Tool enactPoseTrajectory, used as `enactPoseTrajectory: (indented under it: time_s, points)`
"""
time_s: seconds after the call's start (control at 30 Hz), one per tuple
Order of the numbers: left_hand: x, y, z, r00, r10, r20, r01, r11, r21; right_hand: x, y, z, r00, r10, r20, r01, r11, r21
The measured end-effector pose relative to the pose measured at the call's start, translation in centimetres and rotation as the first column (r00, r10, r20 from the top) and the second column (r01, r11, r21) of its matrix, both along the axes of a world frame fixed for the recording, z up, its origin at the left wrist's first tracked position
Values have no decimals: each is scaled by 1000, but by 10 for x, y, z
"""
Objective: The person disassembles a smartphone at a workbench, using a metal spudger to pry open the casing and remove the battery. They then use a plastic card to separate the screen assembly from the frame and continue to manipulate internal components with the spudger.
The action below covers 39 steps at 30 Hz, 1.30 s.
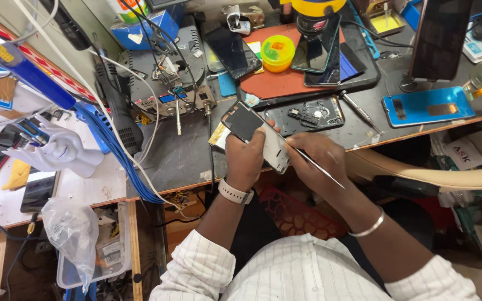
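My left hand grips an opened phone frame with a dark inside and a pale lower part, tilted above the front edge of the dark workbench. My right hand holds thin metal tweezers, their tip touching the frame's lower right side. A watch sits on my left wrist and a metal bangle on my right. Just behind the hands lies a black phone back shell with parts showing.
A red mat carries several phones and a yellow round container. A blue phone cover lies at right, a screwdriver beside the shell. A soldering station, cables and a white hand-shaped stand are at left.
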<state>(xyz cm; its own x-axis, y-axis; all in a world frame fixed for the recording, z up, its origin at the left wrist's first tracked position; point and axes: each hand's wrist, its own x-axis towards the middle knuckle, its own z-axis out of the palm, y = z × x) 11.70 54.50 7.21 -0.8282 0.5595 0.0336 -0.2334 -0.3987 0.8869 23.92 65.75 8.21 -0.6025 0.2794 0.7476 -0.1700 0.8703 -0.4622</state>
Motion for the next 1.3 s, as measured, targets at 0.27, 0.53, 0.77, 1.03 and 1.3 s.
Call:
enactPoseTrajectory:
  time_s: [0.27,0.53,0.77,1.03,1.3]
  points:
    - [2,-3,-5,968,76,-240,-120,977,-175,-29,-3,9,996,36,-84,-33,998,44]
    - [1,-4,-4,992,23,-126,-31,997,-66,-9,-8,3,999,-22,-40,22,1000,4]
    - [1,-6,4,957,99,-272,-153,970,-188,-34,-8,8,990,57,-129,-56,998,9]
    - [-1,-9,-3,967,45,-249,-107,965,-240,-24,-7,0,997,24,-73,-19,997,70]
    - [0,-9,6,972,68,-224,-87,993,-75,-18,-9,8,984,111,-137,-102,992,71]
